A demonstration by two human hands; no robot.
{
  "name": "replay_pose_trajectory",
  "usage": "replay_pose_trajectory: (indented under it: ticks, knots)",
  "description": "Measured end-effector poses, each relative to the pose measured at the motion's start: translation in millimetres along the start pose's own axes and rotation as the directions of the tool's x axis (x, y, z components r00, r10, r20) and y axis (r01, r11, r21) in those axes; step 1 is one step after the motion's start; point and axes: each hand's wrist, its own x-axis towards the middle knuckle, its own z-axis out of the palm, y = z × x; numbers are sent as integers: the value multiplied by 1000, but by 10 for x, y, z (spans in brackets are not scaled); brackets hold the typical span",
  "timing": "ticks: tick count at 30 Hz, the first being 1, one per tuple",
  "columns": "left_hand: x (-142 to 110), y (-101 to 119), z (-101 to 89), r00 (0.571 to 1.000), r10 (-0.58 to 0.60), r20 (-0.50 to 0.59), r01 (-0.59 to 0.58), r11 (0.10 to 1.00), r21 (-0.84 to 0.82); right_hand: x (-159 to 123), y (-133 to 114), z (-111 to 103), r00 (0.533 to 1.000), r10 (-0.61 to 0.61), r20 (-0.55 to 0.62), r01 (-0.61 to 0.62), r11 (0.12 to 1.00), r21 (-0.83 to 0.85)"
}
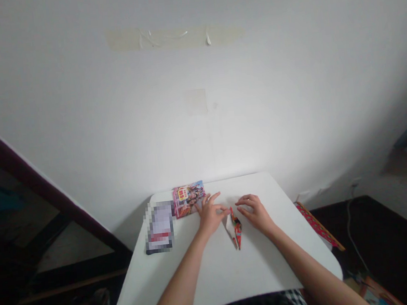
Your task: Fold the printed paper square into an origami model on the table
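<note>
A narrow piece of folded paper (238,231), white on one side and printed red on the other, stands or lies on the white table in front of me. It tapers to two points toward me. My left hand (212,214) reaches its far tip, with thumb and forefinger closed on it and the other fingers spread. Just to the right of the paper is my right hand (255,212), its fingers curved and its thumb a little apart from them. I see nothing in that hand, and a small gap separates it from the paper.
A colourful printed leaflet (187,203) lies at the table's back left, partly behind my left hand. A phone-like object (160,227), blurred by pixels, is at the left edge. The white table (217,282) stands against a wall (202,143) with old tape (173,37).
</note>
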Motion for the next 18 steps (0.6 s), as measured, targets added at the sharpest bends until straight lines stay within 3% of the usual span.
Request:
replay_pose_trajectory:
  ticks: [18]
  knots:
    - [-51, 95, 56, 997, 53, 64, -53, 999, 2, -8, -122, 48, 1000, -26, 17, 26, 1000, 10]
